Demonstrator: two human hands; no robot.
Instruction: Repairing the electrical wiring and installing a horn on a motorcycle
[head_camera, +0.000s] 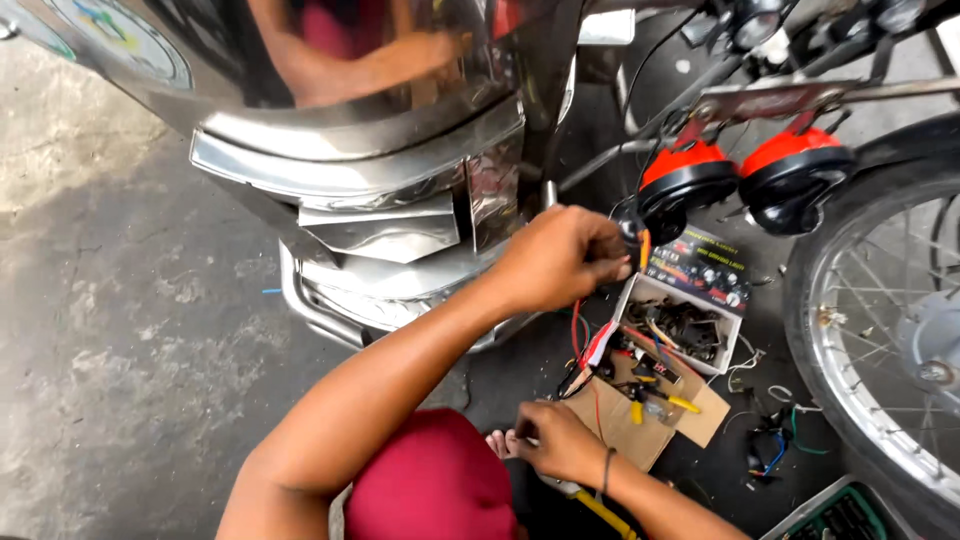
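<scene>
Head view, looking down over a concrete floor (110, 330) beside a motorcycle. At far left, bare grey concrete, stained and cracked. Next, the polished chrome body (370, 150) of a sidecar, its curved panels mirroring an arm; a chrome bumper bar (305, 300) runs below it.

Centre: the left hand (560, 258), arm stretched forward and up, fingers closed in a pinch on a bundle of thin wires (640, 245), red and orange among them, just below the left of two horns (688, 180). A red wire (576, 330) hangs from this hand toward the floor. Below, a dark red cloth (430, 480) covers the person's knee.

Lower centre: the right hand (556, 440), a dark band on its wrist, rests at the near edge of a sheet of cardboard (625, 420); its fingers are curled shut, but what they grip cannot be told. A yellow-handled tool (600, 512) lies just under the wrist.

Right of centre: the cardboard carries small pliers and connectors with yellow handles (660, 398). Touching it behind is an open white box (680, 325) of dark small parts, its printed lid (700, 265) folded back. Above hang the two horns, red on top and black below, side by side on a metal bracket (770, 98).

Far right: loose wire scraps (775, 440) on dark ground, then a spoked wheel (880, 310) with its tyre, and a green tray (840, 515) at the bottom edge.
</scene>
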